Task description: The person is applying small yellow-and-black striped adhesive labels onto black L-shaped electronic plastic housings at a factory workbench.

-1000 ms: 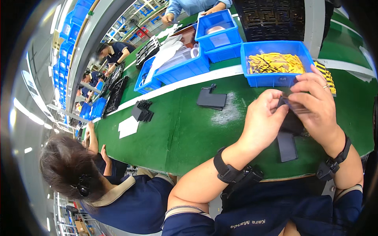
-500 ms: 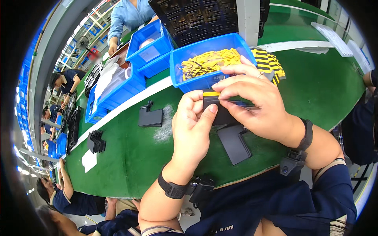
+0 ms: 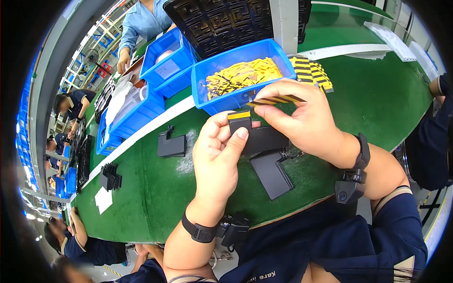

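My left hand is closed on a black L-shaped plate, thumb on its face. A yellow strip lies across the plate's upper end. Just right of it, my right hand pinches a thin black-and-yellow striped strip between thumb and fingers, apart from the plate. Beneath my hands, a small stack of similar black L-shaped plates rests on the green table. Beyond them, a blue bin holds many loose yellow and black pieces.
Striped sheets lie right of the bin. More black plates and a black stack sit to the left, near white paper. Blue bins stand at the far left. A co-worker's hand is beyond them.
My right hand has drawn away from the plate's end, and the striped strip now shows in its fingers. My left hand still holds the plate. The whole view has shifted slightly.
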The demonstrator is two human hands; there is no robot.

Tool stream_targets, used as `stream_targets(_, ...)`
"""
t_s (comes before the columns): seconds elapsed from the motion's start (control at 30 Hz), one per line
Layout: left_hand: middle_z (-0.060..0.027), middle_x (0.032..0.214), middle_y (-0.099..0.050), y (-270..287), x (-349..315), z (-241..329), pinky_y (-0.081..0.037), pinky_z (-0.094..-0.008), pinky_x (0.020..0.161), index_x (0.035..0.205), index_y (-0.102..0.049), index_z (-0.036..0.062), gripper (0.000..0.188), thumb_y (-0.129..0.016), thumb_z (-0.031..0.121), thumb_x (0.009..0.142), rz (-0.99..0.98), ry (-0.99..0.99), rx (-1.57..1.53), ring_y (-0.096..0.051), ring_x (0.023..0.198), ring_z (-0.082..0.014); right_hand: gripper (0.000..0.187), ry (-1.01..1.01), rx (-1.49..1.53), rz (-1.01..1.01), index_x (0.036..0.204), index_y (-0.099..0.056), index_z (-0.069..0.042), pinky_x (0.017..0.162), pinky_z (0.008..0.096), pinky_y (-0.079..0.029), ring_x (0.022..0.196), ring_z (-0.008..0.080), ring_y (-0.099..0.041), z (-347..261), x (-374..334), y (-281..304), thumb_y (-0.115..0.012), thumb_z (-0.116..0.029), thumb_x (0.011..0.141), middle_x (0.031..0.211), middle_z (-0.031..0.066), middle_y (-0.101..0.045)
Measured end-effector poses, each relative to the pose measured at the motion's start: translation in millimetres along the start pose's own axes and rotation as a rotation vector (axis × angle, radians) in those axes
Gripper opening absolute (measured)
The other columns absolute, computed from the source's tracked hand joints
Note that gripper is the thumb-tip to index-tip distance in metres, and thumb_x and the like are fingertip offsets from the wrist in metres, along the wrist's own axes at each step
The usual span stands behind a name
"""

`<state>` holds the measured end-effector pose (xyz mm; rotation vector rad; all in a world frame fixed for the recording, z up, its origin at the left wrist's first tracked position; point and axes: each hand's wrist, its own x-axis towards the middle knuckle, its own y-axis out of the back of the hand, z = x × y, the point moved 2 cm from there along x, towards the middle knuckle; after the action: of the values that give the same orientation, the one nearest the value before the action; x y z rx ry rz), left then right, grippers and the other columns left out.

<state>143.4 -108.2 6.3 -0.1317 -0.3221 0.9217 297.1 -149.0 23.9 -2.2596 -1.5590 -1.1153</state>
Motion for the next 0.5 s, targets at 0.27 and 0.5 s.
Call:
stream_targets(0.27,-0.0097,0.099,-0.065,-2.8,-1.9,-3.6,-0.048,-0.0225,0.079,0.110,-0.050,-0.0034,0.024,-0.056,0.000,0.087,0.100,-0.073,0.198,-0.060,0.090,-0.0094,0.013,0.035,-0.106,-0.015,0.081,-0.061,-0.001,0.067,0.0350,-0.047,0.074,0.0262,-0.059,3.5,-3.3,-6.7,-0.066,-0.006,0.070,0.076,0.0105,-0.061)
stream_targets(0.5,-0.0079,0.093,-0.067,-3.0,-3.0,-6.4,-0.049,-0.0202,0.069,0.109,-0.052,-0.0034,0.025,-0.058,0.000,0.085,0.123,-0.048,0.433,-0.059,0.080,-0.0052,0.014,0.130,-0.215,-0.129,0.070,-0.057,-0.005,0.060,0.0356,-0.043,0.065,0.0255,-0.054,0.4,-3.2,-4.8,-0.066,-0.002,0.060,0.066,0.0076,-0.055)
